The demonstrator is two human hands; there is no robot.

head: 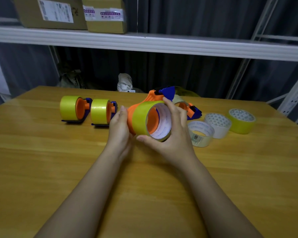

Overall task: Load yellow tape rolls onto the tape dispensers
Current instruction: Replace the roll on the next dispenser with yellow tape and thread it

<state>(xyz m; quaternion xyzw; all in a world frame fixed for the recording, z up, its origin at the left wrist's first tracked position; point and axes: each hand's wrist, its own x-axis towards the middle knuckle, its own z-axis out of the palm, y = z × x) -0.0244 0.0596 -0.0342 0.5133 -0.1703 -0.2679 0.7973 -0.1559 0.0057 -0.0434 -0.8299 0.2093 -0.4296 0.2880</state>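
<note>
— Starting at the left, what is seen on the wooden table (41,169)?

— Two loaded tape dispensers (74,109) (102,111) are set side by side, each with a yellow roll standing on edge. The open ends are turned to the right.

— And in the middle?

— An orange dispenser (149,98) with a blue tip is held up by the left hand (120,127), whose fingers are wrapped around its back. A yellow tape roll (144,117) is gripped by the right hand (172,133), thumb below and fingers over the top. The roll sits partly over the orange hub, and its hole points to the right and toward the camera. Blue print is seen inside the core, too small to be read.

— What is on the right?

— Another dispenser (193,110) lies behind the hand. Three loose rolls lie flat: a clear one (200,133), a white one (218,125) and a yellow one (242,123).

— And the room?

— Two cardboard boxes (50,12) (105,14) with labels are kept on a white shelf (162,45). The writing is blurred. Dark curtains (196,14) hang behind.
</note>
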